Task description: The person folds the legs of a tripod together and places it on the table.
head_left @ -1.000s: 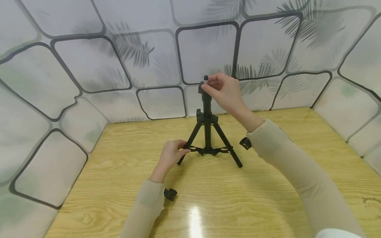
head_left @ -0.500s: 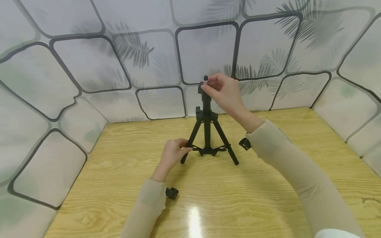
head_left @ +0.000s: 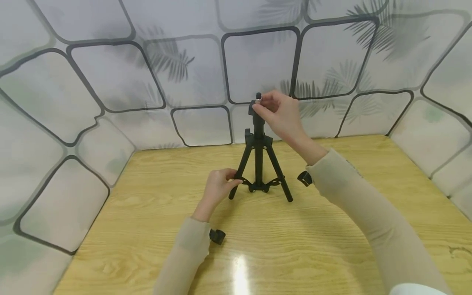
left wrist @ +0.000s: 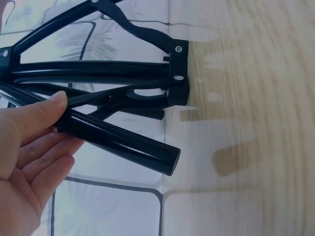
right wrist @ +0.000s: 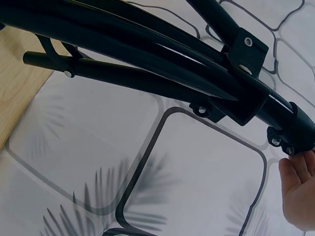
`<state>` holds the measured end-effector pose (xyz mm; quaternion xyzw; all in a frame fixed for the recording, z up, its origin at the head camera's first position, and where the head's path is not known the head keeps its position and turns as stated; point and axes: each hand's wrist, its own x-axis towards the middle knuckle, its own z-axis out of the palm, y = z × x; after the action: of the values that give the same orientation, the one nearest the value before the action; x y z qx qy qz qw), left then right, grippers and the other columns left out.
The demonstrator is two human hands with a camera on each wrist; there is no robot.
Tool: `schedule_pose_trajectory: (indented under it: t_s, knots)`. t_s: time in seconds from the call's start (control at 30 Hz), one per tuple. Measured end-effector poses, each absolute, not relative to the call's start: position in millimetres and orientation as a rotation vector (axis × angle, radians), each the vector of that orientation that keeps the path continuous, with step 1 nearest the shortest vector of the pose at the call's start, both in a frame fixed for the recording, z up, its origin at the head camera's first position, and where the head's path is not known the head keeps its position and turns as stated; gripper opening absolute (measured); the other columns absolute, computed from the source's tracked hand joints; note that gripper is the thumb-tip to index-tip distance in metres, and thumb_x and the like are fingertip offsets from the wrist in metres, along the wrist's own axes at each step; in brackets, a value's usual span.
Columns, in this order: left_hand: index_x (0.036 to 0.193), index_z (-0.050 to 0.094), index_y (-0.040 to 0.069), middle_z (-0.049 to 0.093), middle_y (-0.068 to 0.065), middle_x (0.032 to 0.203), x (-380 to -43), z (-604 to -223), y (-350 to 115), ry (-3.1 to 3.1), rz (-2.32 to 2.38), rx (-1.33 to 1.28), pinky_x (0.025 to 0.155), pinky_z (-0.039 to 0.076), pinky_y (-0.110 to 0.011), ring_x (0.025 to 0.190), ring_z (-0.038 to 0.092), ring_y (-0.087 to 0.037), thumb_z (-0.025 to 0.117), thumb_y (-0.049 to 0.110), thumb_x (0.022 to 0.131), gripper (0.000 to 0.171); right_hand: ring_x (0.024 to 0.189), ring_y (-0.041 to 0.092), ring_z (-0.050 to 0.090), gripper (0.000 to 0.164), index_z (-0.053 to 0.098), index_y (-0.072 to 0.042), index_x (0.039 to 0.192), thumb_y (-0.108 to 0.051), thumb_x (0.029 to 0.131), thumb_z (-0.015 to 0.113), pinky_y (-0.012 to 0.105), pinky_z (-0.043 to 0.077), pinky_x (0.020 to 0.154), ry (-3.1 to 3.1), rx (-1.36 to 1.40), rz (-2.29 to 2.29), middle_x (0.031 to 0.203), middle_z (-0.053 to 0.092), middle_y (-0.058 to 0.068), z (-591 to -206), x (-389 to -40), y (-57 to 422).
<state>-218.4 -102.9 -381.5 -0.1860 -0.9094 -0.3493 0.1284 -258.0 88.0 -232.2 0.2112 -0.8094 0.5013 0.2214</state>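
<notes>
- A yellow wood-grained tabletop (head_left: pixel 147 213) is spreading below.
- A whitish backdrop (head_left: pixel 199 127) with dark rounded outlines (head_left: pixel 258 31) and grey fern-like leaves (head_left: pixel 177 63) is rising along 3 sides.
- A white glare streak (head_left: pixel 241 274) is shining on the tabletop's near part.
- A thin dark mark (head_left: pixel 460 248) is curving at right.

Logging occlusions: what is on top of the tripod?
A small black tip shows atop the tripod. The right hand hides part of what lies just below, so its shape there cannot be seen.
</notes>
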Motion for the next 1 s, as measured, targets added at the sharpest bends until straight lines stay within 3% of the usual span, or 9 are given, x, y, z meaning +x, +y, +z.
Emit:
schedule_pose_trajectory:
  t_s: [1.0]
  knots:
    - [0.093,0.067,0.001,0.067,-0.007,0.082,-228,-385,-87,-2.539,-1.156,-0.52,0.071,0.05,-0.026,0.075,0.063,-0.015,0.071,0.015,0.075,0.023,0.085,0.012,0.062,0.026,0.06,-0.004,0.101,-0.022,0.083,0.063,0.026,0.048,0.076,-2.231,0.578,1.35,0.094,0.064,0.006,-234,-257,89]
